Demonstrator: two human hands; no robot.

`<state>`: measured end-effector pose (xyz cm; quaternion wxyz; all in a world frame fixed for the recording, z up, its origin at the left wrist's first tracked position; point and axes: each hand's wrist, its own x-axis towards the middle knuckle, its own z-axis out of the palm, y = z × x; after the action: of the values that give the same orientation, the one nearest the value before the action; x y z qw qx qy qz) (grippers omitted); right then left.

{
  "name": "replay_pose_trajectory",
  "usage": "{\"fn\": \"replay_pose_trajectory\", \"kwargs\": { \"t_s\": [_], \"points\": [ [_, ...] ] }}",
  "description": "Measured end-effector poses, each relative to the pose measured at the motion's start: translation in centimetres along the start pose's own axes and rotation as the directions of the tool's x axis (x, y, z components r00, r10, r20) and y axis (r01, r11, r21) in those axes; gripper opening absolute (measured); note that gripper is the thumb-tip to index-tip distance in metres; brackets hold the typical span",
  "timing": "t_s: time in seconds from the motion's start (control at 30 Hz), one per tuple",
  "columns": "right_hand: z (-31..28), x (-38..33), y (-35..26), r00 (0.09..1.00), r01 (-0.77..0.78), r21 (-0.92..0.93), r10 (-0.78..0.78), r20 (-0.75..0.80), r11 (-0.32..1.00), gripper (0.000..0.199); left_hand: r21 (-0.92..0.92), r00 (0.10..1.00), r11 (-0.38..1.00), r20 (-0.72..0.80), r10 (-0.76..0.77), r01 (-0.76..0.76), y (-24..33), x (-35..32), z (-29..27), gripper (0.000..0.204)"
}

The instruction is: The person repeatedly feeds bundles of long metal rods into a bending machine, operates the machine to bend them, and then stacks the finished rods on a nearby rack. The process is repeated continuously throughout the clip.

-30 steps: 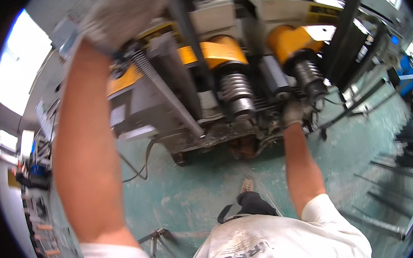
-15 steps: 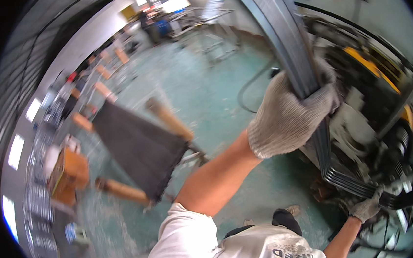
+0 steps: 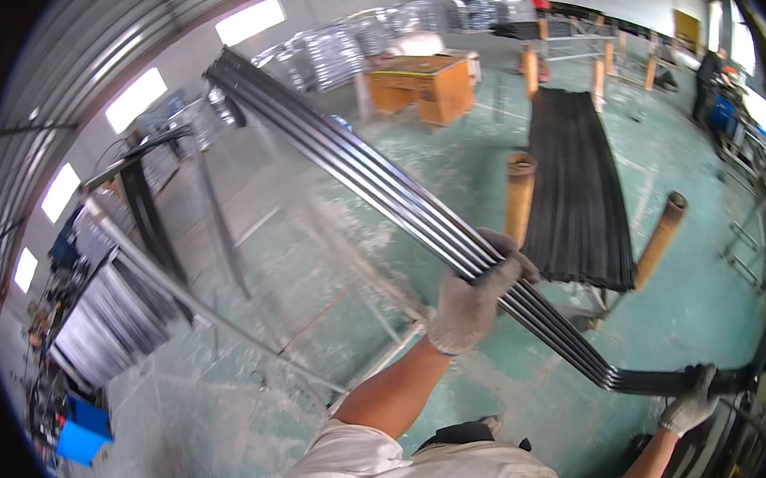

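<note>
A bundle of several dark, bent metal tubes (image 3: 354,170) lies side by side across my view, running from the upper left down to a bend at the lower right. My left hand (image 3: 473,306), in a grey knitted glove, is wrapped round the long straight stretch. Past the bend, my right hand (image 3: 692,403), gloved too, grips the short stretch at the lower right. Beyond it the tubes curve upward along the right rim. The bundle is off the floor and tilted, its far end raised. My right fingers are partly hidden by the tubes.
A metal frame (image 3: 202,309) stands left, with dark tubes (image 3: 152,223) hanging at it. Right of centre, a stack of black tubes (image 3: 575,190) lies between brown posts (image 3: 661,240). Farther off are an orange desk (image 3: 420,85), wrapped stacks (image 3: 331,57) and a person (image 3: 708,83).
My view has swung left, away from the yellow-and-black machine. The tube bundle has turned with me from steeply upright to slanting up left. Both hands keep their grip.
</note>
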<state>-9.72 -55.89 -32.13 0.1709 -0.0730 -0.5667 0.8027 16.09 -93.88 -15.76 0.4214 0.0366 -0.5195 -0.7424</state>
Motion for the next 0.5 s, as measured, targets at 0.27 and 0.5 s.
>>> {"fn": "replay_pose_trajectory", "kwargs": {
  "t_s": [0.27,0.5],
  "points": [
    [24.2,-9.8,-2.0,0.850,0.222,-0.001,-0.193,0.490,0.975,0.036,0.066,0.818,0.984,-0.548,0.173,-0.164,10.4,-1.1,-14.7,0.023],
    [44.9,-26.1,-12.9,0.517,0.654,0.089,-0.530,0.672,0.751,0.032,-0.088,0.707,0.914,-0.665,0.241,-0.395,16.3,1.1,-33.0,0.010]
  ]
}}
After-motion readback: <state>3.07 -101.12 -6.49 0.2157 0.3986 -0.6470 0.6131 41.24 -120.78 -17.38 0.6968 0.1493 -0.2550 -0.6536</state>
